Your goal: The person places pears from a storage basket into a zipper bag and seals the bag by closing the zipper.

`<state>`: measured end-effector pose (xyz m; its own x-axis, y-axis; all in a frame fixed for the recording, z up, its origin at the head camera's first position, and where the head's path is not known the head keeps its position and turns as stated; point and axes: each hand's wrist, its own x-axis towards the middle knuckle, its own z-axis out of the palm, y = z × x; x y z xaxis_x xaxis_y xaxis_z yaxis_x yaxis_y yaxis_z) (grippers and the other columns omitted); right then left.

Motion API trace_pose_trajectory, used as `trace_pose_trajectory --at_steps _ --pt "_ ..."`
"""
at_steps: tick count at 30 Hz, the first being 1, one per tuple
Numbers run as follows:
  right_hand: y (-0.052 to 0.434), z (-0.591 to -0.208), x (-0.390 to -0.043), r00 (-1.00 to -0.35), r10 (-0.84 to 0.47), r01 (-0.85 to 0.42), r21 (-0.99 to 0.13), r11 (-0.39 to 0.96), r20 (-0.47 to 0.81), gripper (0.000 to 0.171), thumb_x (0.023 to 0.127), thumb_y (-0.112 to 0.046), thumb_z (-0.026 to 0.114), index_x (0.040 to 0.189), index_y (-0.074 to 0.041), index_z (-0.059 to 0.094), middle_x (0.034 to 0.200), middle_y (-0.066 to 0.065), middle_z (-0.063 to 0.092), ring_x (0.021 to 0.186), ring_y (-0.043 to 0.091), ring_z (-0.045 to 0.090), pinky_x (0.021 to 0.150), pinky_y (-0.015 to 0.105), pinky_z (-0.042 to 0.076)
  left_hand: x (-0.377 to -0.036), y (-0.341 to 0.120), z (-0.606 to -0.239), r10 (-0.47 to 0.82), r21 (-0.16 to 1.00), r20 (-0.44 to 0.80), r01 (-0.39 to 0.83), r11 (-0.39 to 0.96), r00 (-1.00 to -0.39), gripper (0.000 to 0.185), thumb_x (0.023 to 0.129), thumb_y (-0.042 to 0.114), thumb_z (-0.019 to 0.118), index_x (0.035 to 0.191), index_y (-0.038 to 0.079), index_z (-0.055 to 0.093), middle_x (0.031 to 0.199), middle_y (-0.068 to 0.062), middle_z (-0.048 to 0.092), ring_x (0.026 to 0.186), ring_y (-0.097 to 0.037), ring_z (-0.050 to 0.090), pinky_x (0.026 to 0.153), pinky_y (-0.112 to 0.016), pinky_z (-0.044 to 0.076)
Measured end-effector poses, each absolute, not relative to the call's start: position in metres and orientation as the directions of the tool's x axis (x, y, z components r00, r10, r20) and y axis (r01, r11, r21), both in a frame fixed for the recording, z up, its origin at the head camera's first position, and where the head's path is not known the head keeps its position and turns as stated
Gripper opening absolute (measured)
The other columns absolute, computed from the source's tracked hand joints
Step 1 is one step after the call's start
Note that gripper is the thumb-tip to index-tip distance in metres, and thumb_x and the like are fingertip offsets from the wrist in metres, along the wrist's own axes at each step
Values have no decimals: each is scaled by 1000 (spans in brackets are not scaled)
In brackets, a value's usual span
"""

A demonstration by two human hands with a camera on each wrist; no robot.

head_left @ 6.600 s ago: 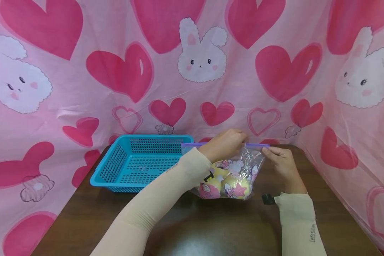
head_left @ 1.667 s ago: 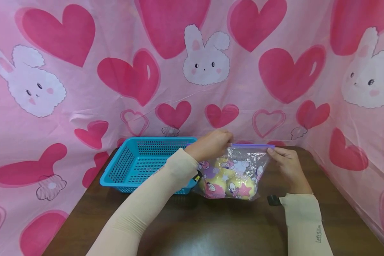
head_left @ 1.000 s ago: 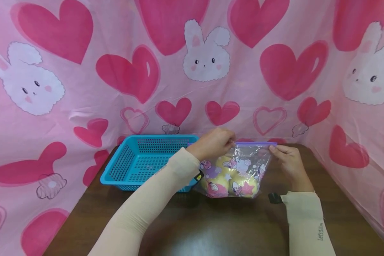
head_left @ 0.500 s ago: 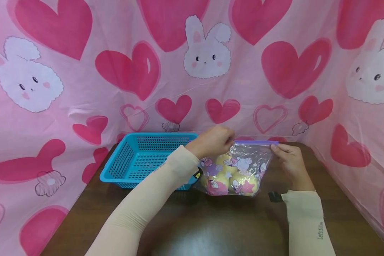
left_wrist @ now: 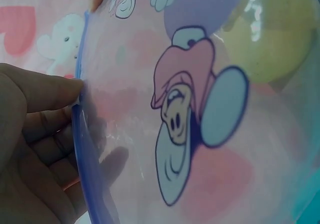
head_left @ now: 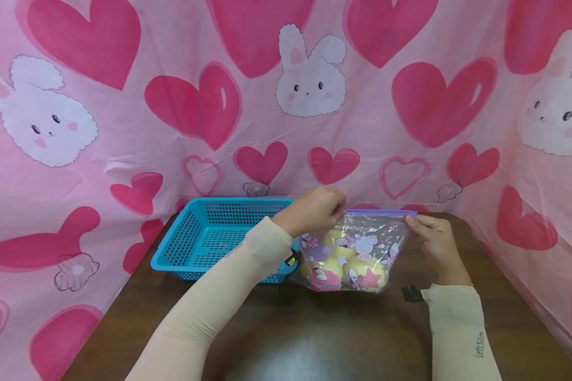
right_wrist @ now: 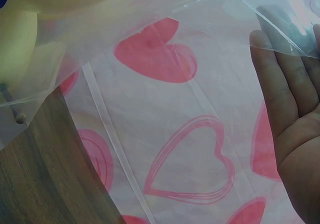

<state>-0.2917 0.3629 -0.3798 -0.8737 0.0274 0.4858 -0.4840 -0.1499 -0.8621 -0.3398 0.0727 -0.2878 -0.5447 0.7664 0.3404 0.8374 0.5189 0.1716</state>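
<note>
A clear zip bag (head_left: 376, 225) with cartoon prints and a purple zip strip hangs upright above the table. Several yellow round fruits (head_left: 357, 272) lie in its bottom, one showing a brown stem in the right wrist view. My left hand (head_left: 312, 211) pinches the zip strip left of its middle, thumb on the near side in the left wrist view (left_wrist: 37, 129). At the strip's right end, my right hand (head_left: 434, 241) pinches the top corner, its fingers behind the film in the right wrist view. My left forearm hides the bag's left edge.
A blue plastic basket (head_left: 176, 243) with perforated walls stands at the back left, partly behind my left arm. The brown wooden table (head_left: 305, 333) ends at a pink curtain (head_left: 286, 132) with hearts and rabbits.
My left hand has moved left along the zip, so a longer stretch of purple strip shows between the hands. My right hand keeps its corner, shifted slightly right.
</note>
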Motion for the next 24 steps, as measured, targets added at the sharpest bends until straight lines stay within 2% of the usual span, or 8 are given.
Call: trace_pose_trajectory --at_steps 6,13,20,24 --pt "364 -379 -292 -869 25 -492 -858 -150 494 20 97 2 54 102 6 73 81 5 72 68 13 65 64 25 53 -340 71 -287 760 165 344 832 529 -552 9 90 20 69 95 13 68 76 9 59 68 -5 55 66 -17 48" --pt "364 -380 -292 -871 35 -489 -860 -146 490 19 96 2 56 97 4 75 78 4 72 67 10 62 63 23 52 -342 67 -288 770 128 353 843 523 -531 8 91 20 68 93 12 68 78 9 60 70 -6 55 68 -19 48" --pt "367 -378 -291 -878 -15 -475 -876 -85 478 21 98 -4 56 107 9 70 87 4 73 76 13 65 73 25 52 -342 63 -288 770 126 354 843 523 -530 9 90 21 69 93 13 68 77 9 60 68 -5 55 67 -19 48" --pt "367 -377 -290 -885 -22 -462 -884 -73 464 22 98 -5 56 108 9 70 86 4 73 76 14 65 73 26 52 -341 62 -287 768 129 350 840 527 -536 9 90 22 70 93 13 68 77 8 60 68 -6 55 66 -19 48"
